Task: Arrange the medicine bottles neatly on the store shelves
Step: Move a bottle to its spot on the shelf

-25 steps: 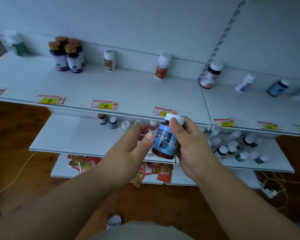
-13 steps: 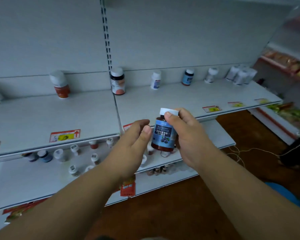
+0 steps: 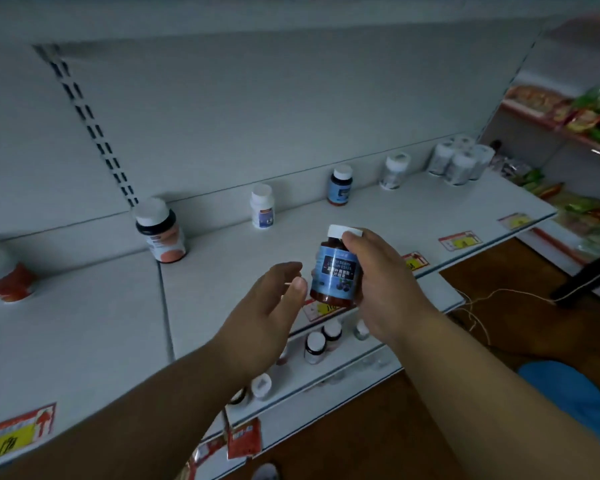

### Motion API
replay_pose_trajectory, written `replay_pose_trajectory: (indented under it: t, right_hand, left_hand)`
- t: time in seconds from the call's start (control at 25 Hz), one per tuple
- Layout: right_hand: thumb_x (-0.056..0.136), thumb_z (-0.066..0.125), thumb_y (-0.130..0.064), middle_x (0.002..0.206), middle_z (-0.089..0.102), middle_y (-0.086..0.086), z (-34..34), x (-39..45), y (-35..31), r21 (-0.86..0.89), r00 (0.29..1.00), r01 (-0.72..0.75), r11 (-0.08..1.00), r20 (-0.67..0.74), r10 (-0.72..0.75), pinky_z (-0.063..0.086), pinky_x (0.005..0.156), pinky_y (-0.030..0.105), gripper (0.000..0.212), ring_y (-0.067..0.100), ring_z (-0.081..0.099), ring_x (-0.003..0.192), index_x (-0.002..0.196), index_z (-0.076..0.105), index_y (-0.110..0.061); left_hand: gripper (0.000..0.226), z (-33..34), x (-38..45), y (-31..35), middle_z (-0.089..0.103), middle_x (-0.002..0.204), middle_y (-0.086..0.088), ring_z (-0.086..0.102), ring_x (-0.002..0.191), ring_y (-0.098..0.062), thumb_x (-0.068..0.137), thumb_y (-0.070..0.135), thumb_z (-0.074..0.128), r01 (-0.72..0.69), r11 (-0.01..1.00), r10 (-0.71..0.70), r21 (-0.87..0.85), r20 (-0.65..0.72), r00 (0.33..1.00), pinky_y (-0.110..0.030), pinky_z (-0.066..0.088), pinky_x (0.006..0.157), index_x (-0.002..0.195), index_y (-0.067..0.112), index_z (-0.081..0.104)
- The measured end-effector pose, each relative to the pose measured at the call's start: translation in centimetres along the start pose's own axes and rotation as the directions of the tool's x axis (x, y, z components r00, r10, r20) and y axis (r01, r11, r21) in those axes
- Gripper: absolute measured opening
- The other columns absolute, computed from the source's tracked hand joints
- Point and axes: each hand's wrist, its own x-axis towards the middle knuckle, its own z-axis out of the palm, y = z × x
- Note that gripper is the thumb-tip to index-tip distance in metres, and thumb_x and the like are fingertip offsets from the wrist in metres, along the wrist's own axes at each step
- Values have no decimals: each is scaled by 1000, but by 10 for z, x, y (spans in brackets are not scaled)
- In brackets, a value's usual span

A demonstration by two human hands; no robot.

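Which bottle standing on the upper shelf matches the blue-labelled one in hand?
The dark bottle with white cap and blue label, standing against the back wall between the white bottle and the clear jar.

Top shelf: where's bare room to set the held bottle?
Right hand grips the blue-label bottle. Free: front shelf strip between the back row and price tags, and gaps beside the matching blue bottle. Crowded: white cluster, far right.

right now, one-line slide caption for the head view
Right hand grips a blue-labelled bottle above the shelf; open left hand beside it.
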Motion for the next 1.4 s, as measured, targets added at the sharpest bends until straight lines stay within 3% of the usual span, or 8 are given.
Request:
replay_pose_trajectory:
  t: [0.28, 0.44, 0.6, 0.76, 0.84, 1.0, 1.12, 1.4]
  right_hand:
    - [98, 56, -28, 87, 73, -6, -74, 89, -11, -90, 995, 79, 993, -52, -84, 56, 91, 47, 11, 14, 71, 86, 96, 66, -26]
    - [92, 64, -36, 105, 70, -3, -127, 162, -23, -359, 995, 100, 928, 61, -84, 54, 95, 48, 16, 15, 67, 99, 104, 61, -26]
    - [86, 73, -35, 106, 65, -6, -157, 228, -39, -641, 974, 197, 742, 213, -75, 52, 77, 29, 34, 12, 62, 97, 114, 57, -24]
    - [86, 74, -25, 108, 65, 2, -157, 295, -43, -732, 903, 417, 538, 398, -159, 47, 77, 30, 36, 16, 60, 95, 118, 60, -18]
    - [84, 75, -25, 109, 66, 8, -152, 320, -37, -734, 853, 516, 441, 490, -183, 51, 82, 36, 35, 22, 62, 96, 117, 62, -17]
    - [88, 65, -20, 112, 61, 12, -142, 345, -24, -763, 787, 616, 197, 583, -201, 44, 77, 35, 23, 32, 59, 102, 110, 60, -13]
    - [93, 58, -16, 127, 55, 14, -139, 350, -23, -775, 795, 604, 184, 570, -210, 43, 87, 37, 32, 33, 55, 112, 124, 54, -9]
    - [91, 59, -10, 127, 48, 18, -139, 338, -20, -773, 784, 611, 172, 560, -268, 41, 82, 38, 35, 35, 54, 107, 124, 49, -7]
  left_hand:
    - [69, 53, 97, 19, 47, 142, 13, 45, 122, -2, 88, 73, 24, 11, 999, -12, 36, 32, 999, -22, 33, 96, 143, 35, 39]
    - [68, 92, 159, 29, 47, 137, 14, 46, 120, -4, 82, 68, 27, 70, 996, -65, 57, -84, 994, -22, 34, 95, 141, 36, 40]
    - [61, 119, 209, 31, 43, 146, 6, 44, 128, -11, 91, 63, 36, 134, 953, -67, 271, -245, 967, -32, 39, 106, 143, 31, 38]
    - [72, 126, 257, 39, 6, 164, 0, 5, 150, -19, 95, 52, 45, 107, 683, 140, 722, -274, 952, -40, 13, 120, 154, 22, 17]
    - [79, 125, 273, 39, -12, 164, 1, -13, 149, -16, 96, 50, 43, 129, 592, 129, 796, -251, 959, -38, 2, 120, 156, 19, 1]
    - [83, 124, 287, 35, -15, 163, 2, -16, 148, -12, 96, 42, 43, 185, 556, 27, 810, -240, 970, -33, 1, 120, 155, 17, -10]
    - [85, 120, 287, 37, -10, 164, 4, -12, 149, -11, 92, 37, 47, 190, 591, 2, 784, -237, 972, -32, 6, 122, 156, 18, -5]
    - [85, 113, 287, 52, -2, 164, 1, -3, 150, -16, 90, 37, 50, 169, 546, -20, 820, -189, 982, -34, 6, 121, 156, 16, 0]
